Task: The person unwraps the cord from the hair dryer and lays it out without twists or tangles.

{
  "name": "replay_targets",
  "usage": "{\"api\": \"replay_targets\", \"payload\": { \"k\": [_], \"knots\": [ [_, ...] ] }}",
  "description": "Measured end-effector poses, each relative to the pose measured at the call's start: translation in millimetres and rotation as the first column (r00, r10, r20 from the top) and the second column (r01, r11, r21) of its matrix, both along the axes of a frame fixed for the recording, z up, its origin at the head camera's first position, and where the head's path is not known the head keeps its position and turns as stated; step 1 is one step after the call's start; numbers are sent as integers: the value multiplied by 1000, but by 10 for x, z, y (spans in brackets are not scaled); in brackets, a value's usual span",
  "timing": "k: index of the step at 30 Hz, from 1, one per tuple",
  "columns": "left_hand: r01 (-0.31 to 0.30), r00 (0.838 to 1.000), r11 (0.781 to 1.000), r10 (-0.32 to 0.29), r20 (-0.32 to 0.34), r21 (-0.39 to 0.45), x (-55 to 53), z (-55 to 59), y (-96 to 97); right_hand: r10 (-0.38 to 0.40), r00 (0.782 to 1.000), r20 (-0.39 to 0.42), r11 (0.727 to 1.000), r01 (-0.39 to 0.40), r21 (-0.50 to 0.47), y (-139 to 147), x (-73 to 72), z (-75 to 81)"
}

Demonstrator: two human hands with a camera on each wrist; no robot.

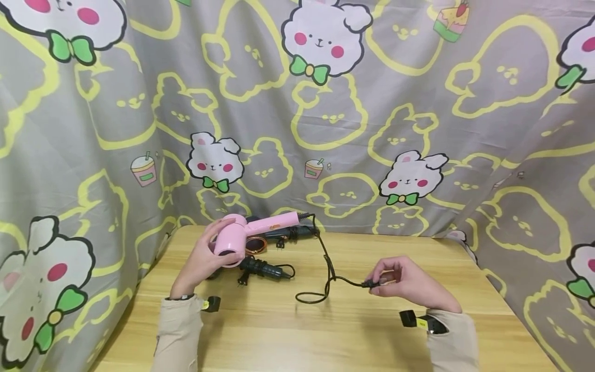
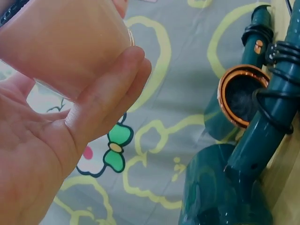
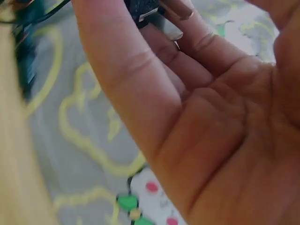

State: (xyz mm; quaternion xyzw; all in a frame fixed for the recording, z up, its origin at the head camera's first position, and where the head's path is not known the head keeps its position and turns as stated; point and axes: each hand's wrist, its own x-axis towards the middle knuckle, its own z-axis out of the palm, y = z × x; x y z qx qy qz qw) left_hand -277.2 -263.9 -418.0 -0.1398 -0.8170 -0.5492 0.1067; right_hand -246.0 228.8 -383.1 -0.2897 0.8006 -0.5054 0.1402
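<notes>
My left hand point(image 1: 197, 266) grips the barrel of a pink hair dryer point(image 1: 231, 238), held above the left part of the table with its handle pointing right. In the left wrist view the dryer's barrel point(image 2: 70, 42) lies between thumb and fingers. From the handle's end a black cord point(image 1: 329, 266) drops in a loose loop and runs right. My right hand point(image 1: 406, 283) pinches the plug point(image 1: 370, 283) at the cord's other end. Flat metal prongs point(image 3: 177, 8) show beside the fingers in the right wrist view.
Two dark green hair dryers lie behind and below the pink one, the nearer dryer point(image 1: 265, 268) and the farther dryer point(image 1: 297, 232), both with cords wound round their handles. One has a copper-coloured ring point(image 2: 224, 105). A patterned curtain point(image 1: 334, 129) hangs around the wooden table point(image 1: 279, 341).
</notes>
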Motion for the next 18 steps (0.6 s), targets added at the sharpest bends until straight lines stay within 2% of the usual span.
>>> {"api": "replay_targets", "payload": {
  "k": [5, 8, 11, 14, 18],
  "knots": [
    [-23, 1000, 999, 23, 16, -26, 45, -41, -87, -22, 1000, 15, 991, 20, 129, 296, 43, -196],
    [-21, 1000, 999, 21, 13, -49, 79, -82, -129, -12, 998, 57, 983, 1, 184, 485, 69, -340],
    [-13, 1000, 999, 14, 13, -42, 115, -123, -179, 23, 993, 120, 978, -47, 204, 700, 96, -492],
    [-21, 999, 999, 23, 30, -44, 171, -152, -260, 24, 983, 179, 972, -65, 227, 968, 161, -648],
    [-37, 997, 993, 45, 63, -113, 277, -175, -362, -10, 969, 245, 968, -52, 247, 1342, 288, -794]
  ]
}}
